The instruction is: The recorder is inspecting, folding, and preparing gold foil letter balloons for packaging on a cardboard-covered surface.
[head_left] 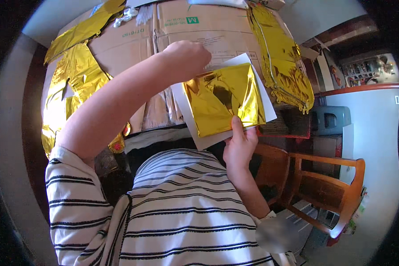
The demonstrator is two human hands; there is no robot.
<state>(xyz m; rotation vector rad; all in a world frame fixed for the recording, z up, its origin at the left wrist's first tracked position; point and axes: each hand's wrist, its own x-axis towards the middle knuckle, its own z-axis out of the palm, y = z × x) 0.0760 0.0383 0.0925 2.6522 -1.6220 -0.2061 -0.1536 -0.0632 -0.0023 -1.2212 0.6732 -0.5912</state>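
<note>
My right hand grips the lower edge of a shiny gold foil sheet and the white card under it, thumb on top. Both are held tilted over the near side of the cardboard. The foil covers most of the card, whose white margins show around it. My left hand is curled like a fist just above the foil's upper left corner. Its fingertips are turned away from view, so what they hold, if anything, is hidden.
Flattened cardboard covers the work surface. Crumpled gold foil lies on the left, with more foil scraps on the right. A small white object lies at the far edge. To my right are a wooden chair and a grey stool.
</note>
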